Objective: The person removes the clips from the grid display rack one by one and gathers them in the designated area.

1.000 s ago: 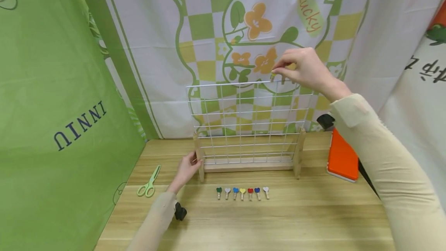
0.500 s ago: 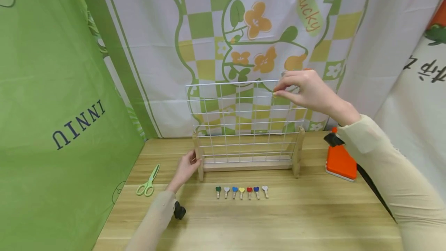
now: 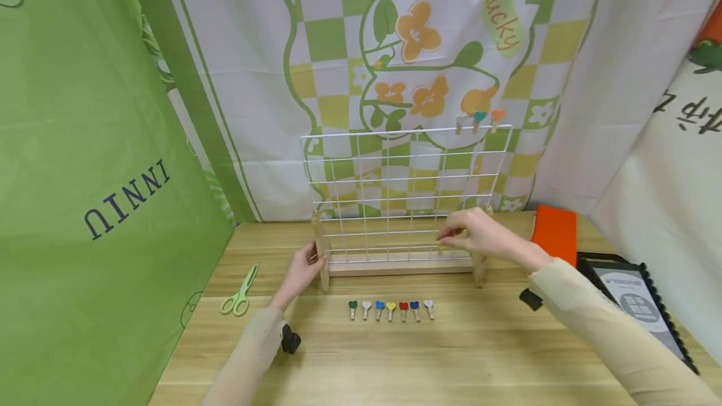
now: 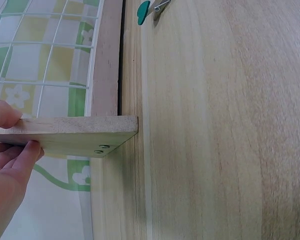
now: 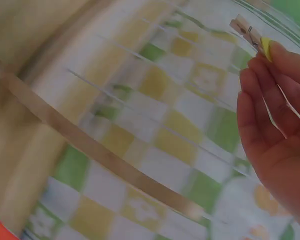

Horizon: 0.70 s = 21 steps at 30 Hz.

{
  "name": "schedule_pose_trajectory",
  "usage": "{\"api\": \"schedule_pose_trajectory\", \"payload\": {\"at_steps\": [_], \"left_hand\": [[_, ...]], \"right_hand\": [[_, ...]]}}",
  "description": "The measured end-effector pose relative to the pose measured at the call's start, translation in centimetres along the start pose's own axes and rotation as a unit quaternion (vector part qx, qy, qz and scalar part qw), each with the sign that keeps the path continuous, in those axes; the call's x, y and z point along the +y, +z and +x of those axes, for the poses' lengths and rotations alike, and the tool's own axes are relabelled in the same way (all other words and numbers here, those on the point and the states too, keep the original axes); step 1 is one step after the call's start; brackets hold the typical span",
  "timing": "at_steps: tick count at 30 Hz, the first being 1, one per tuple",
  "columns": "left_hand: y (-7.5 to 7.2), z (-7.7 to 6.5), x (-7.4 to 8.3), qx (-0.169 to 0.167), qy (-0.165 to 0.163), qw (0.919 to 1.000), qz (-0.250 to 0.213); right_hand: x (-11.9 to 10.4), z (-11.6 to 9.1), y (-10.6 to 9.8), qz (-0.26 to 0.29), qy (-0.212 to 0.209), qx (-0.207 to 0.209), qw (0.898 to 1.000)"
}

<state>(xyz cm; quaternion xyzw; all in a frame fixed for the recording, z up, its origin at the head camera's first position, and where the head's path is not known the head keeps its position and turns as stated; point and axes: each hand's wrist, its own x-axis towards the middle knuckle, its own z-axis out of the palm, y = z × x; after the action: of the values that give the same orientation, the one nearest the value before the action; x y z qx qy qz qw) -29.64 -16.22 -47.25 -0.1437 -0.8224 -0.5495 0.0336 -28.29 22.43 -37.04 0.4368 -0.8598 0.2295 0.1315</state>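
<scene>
With fingers and thumb, my left hand (image 3: 300,270) grips the wooden upright (image 4: 75,131) at the left end of the white wire grid rack (image 3: 388,208). My right hand (image 3: 479,232) is in front of the rack's lower right part. Between its thumb and fingers it pinches a small wooden clothespin (image 5: 249,34) with a yellow ornament, plainest in the right wrist view. A white clothespin (image 3: 459,123), a teal heart clothespin (image 3: 479,120) and an orange one (image 3: 497,119) sit on the top wire at the right.
Several heart clothespins, such as a red one (image 3: 403,311), lie in a row before the rack. Green scissors (image 3: 239,293) lie at the left. An orange box (image 3: 555,230) and a black-edged pad (image 3: 634,299) are at the right. A printed cloth (image 3: 248,99) hangs behind.
My right hand has come down from the rack's top wire to its lower part with the yellow clothespin, uncovering the clothespins on top. The left hand stays on the upright.
</scene>
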Motion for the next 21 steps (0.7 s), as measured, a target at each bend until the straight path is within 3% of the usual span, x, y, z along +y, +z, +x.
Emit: {"api": "schedule_pose_trajectory", "payload": {"at_steps": [9, 14, 21], "left_hand": [[0.0, 0.0, 0.1, 0.003, -0.004, 0.9999, 0.010], [0.1, 0.0, 0.0, 0.002, -0.001, 0.9999, 0.014], [0.6, 1.2, -3.1, 0.020, -0.006, 0.9997, 0.008]], "right_hand": [[2.4, -4.3, 7.5, 0.084, 0.062, -0.093, 0.990], [3.1, -5.7, 9.5, 0.123, 0.128, -0.134, 0.975], [3.6, -6.3, 10.7, 0.161, 0.150, -0.156, 0.963]]}}
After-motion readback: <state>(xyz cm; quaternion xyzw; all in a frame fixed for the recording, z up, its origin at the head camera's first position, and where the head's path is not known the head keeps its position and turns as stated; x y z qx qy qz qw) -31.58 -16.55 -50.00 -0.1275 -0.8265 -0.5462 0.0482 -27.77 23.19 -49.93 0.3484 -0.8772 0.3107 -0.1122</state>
